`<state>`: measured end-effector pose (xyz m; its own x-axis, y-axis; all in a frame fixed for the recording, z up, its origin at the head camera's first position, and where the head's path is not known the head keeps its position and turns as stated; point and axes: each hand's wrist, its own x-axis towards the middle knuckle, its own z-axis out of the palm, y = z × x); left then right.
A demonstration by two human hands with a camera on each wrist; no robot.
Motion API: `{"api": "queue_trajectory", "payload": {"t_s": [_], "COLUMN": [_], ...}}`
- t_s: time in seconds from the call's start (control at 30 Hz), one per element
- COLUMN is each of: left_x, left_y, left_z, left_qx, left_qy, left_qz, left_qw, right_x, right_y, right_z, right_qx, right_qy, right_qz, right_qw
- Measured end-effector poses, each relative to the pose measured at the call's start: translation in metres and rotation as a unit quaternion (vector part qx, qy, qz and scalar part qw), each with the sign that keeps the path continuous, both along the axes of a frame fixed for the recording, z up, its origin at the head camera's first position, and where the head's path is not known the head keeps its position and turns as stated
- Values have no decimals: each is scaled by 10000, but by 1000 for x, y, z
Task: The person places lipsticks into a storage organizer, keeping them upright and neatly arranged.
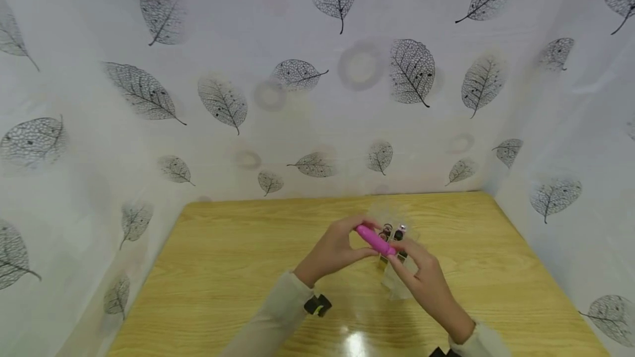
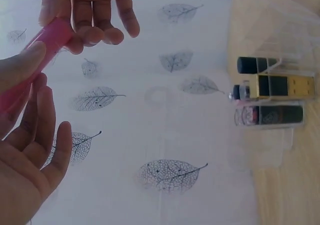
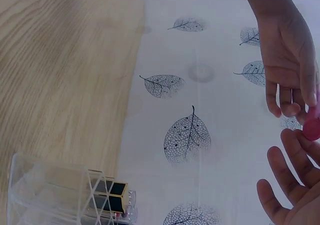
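A glossy pink tube (image 1: 375,240), slim with rounded ends, is held in the air between both hands. My left hand (image 1: 334,252) grips its far-left end between thumb and fingers. Thumb and fingertips of my right hand (image 1: 425,279) pinch the near-right end. In the left wrist view the left thumb lies along the pink tube (image 2: 50,40), with the other fingers beneath it. Behind the hands, partly hidden by them, a clear plastic organizer (image 2: 285,130) on the table holds several small bottles and tubes, among them a gold-and-black bottle (image 2: 287,86).
The wooden table (image 1: 238,247) extends around the organizer. Pale cloth (image 1: 307,120) printed with dark leaves walls off the back and both sides. Empty-looking clear compartments (image 3: 47,187) of the organizer show in the right wrist view.
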<state>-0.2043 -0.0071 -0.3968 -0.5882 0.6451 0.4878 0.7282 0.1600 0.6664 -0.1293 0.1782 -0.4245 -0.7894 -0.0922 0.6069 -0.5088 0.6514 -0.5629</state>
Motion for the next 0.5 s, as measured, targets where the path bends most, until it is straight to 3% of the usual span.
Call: {"api": "queue_trajectory", "payload": {"t_s": [0.17,0.37,0.5], "left_x": [0,4,7], "left_y": [5,18,26], "left_z": [-3,-7,-9], "left_qx": [384,833,911], "left_qy": [-959,-2388,-2735], "left_qz": [-150,12,272], "left_qw": [9945,9675,9571], "right_x": [0,-1,-2], "right_y": [-4,-7,-7], "right_z": [-8,-12,-13], "right_qx": [-219,-200,226], "right_qy": [175,380,487], "right_qz": [-8,-419,-839], "right_qw": [9996,9982,9950]}}
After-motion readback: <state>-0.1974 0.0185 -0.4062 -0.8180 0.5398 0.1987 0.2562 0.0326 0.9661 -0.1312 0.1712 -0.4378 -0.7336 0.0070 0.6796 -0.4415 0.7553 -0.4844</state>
